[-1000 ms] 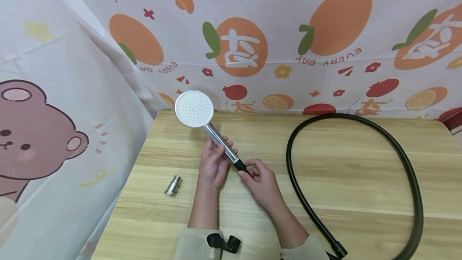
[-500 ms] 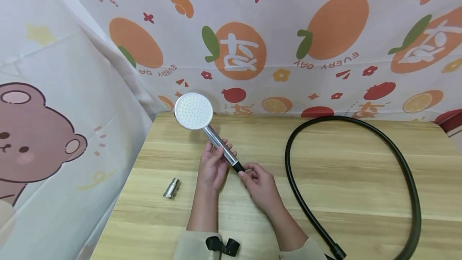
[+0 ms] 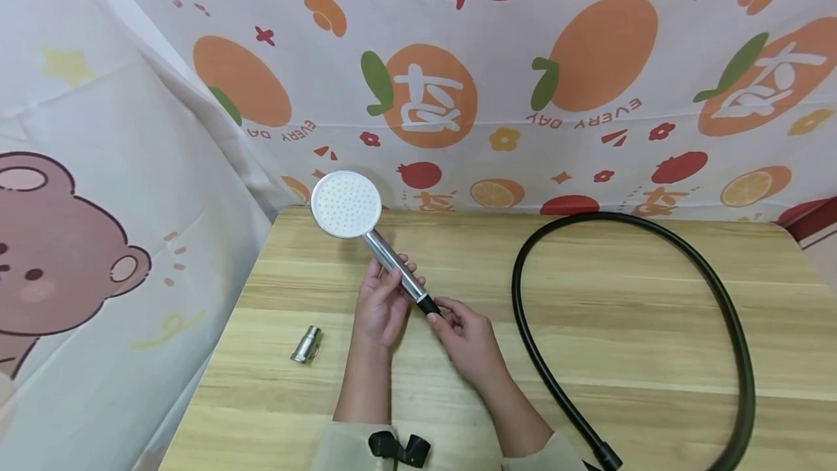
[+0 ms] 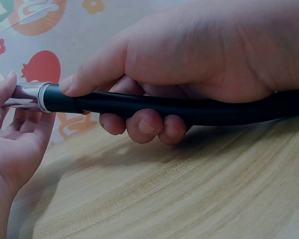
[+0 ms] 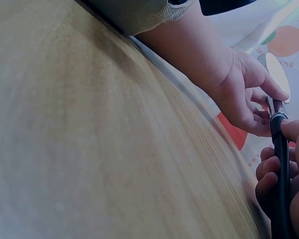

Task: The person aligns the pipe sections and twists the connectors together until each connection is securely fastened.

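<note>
A shower head point(image 3: 346, 204) with a white round face and chrome handle point(image 3: 392, 256) is held above the table, face up. My left hand point(image 3: 381, 311) grips the handle, thumb on top and fingers behind. At the handle's lower end sits the black connector point(image 3: 429, 304) of a shower hose point(image 4: 209, 113), flush against a pale ring. My right hand point(image 3: 472, 347) has its thumb on the connector's edge and its fingers curled under the hose, as the left wrist view shows. In the right wrist view, both hands meet at this joint.
A small metal fitting point(image 3: 306, 345) lies on the wooden table point(image 3: 261, 398), left of my left forearm. The rest of the black hose loops across the right side, its other end point(image 3: 608, 455) near my right sleeve. A printed cloth point(image 3: 510, 93) hangs behind the table's far edge.
The right fingers and thumb have shifted slightly around the connector, and the black part shows shorter than a second ago. The left hand keeps its grip. The head view has drifted a little.
</note>
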The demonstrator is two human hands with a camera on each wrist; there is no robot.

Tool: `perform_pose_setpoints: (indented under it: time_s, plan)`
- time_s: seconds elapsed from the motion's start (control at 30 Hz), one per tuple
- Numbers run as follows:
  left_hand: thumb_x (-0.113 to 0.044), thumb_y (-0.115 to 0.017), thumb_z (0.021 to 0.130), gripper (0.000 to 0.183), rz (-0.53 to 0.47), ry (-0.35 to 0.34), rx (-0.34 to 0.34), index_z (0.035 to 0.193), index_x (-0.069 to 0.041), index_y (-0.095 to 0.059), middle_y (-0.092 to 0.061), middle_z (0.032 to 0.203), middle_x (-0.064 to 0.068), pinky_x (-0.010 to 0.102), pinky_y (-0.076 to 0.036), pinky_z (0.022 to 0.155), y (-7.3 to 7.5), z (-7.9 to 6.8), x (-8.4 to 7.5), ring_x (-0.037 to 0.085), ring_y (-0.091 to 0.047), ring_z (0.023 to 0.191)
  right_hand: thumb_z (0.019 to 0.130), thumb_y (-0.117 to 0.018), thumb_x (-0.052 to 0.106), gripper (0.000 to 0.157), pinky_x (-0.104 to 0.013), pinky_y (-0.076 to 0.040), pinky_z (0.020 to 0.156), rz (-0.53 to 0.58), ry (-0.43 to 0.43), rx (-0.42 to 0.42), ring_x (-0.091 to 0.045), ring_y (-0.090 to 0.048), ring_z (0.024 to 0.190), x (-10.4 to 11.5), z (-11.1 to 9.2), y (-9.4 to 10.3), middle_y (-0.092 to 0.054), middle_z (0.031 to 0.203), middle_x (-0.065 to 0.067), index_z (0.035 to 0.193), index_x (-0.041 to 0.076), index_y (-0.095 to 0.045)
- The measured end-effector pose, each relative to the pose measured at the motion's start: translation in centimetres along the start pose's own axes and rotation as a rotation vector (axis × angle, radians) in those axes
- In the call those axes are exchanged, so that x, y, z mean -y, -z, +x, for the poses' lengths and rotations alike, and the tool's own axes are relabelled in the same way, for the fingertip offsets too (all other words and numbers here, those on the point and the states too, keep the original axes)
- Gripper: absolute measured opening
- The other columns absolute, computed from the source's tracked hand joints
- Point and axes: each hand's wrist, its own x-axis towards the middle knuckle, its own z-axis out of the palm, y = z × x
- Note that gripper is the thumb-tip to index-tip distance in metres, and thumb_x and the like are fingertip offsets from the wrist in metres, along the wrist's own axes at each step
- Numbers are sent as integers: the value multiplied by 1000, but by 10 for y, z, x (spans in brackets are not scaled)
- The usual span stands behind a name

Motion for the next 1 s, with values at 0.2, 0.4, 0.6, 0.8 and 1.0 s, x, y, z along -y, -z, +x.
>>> perform_pose_setpoints:
  time_s: [0.2,0.4,0.6,0.8,1.0]
  plan:
    - [-1,-51,99,57,0,-6,18,150,-21,-35,-61,112,-1,35,-57,91,0,-1,-1,14,-63,101,92,-70,34,40,-19,-43,45,1,12,3,-6,-51,53,2,0,0,-64,75,-4,125,11,-65]
    - [-6,-58,97,60,19,3,10,150,-21,-35,-59,112,-1,35,-56,92,0,-2,-1,14,-62,102,89,-74,30,37,-18,-38,45,-16,29,-8,-5,-48,51,3,-1,0,-65,71,-3,119,12,-63]
    - [-4,-55,98,60,17,-5,27,151,-22,-34,-60,113,-1,35,-56,93,-1,-1,-1,13,-62,103,88,-75,29,28,-19,-43,48,5,21,-22,-7,-53,55,4,-2,1,-66,72,0,109,13,-64]
    - [-1,-51,100,58,-4,-14,44,152,-21,-34,-59,113,0,35,-56,93,-2,0,-2,14,-62,102,90,-72,33,26,-19,-41,45,19,10,-17,-7,-51,52,4,0,1,-65,72,0,107,14,-66]
    - [-2,-52,99,59,8,11,3,152,-21,-34,-60,112,-1,36,-56,92,-2,-1,-2,14,-62,102,92,-70,33,30,-19,-42,43,36,-22,-2,-7,-52,50,2,0,1,-71,81,-9,109,9,-70]
